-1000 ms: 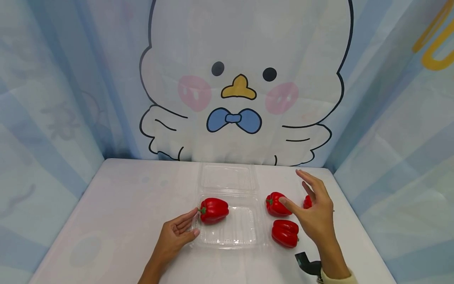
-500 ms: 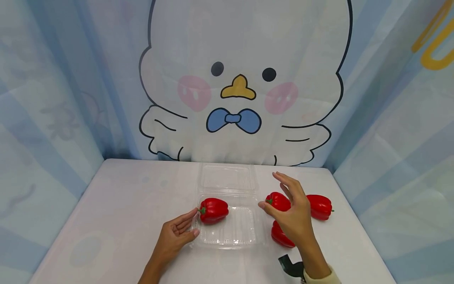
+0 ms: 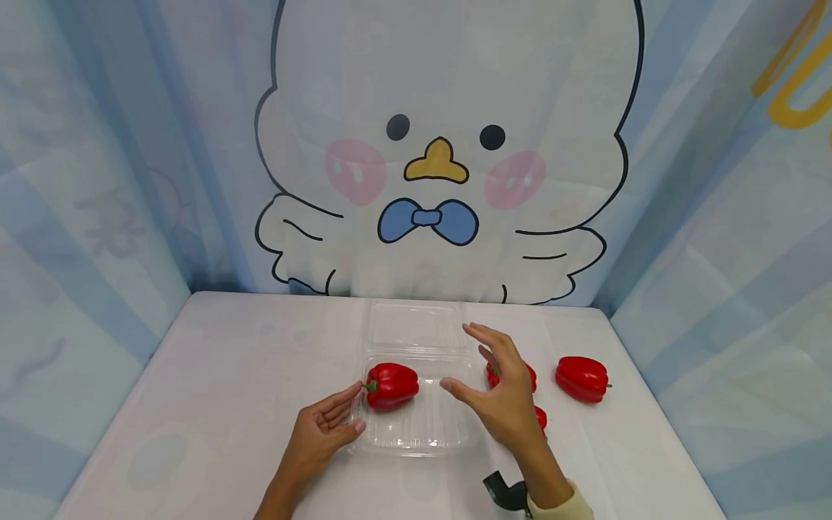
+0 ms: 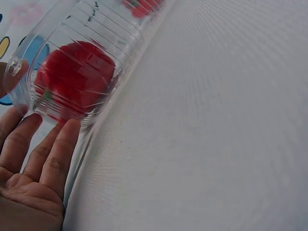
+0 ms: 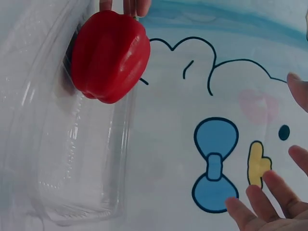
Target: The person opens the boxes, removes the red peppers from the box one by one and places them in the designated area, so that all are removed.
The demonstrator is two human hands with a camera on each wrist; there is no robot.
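Observation:
A clear plastic clamshell container (image 3: 422,430) lies with its lid (image 3: 416,325) folded back on the table. In its left side sits a red bell pepper (image 3: 392,386), green stem toward the left. My left hand (image 3: 321,430) touches the container's left edge with thumb and fairly straight fingertips; in the left wrist view the fingers (image 4: 60,154) meet the ribbed wall. My right hand (image 3: 503,404) hovers over the container's right side, fingers and thumb spread, with nothing between them. Behind it are two more bell peppers, a back one (image 3: 492,375) and a front one (image 3: 541,419), both partly hidden.
Another red bell pepper (image 3: 583,379) lies farther right on the white table (image 3: 214,404). A black curved piece (image 3: 505,492) is strapped at the right wrist, by a pale sleeve (image 3: 562,505). Printed curtains (image 3: 721,289) hang behind and at both sides.
My right hand has moved left, empty, from over the right-hand peppers to the container, uncovering the far-right pepper. My left hand and the pepper in the container have stayed put.

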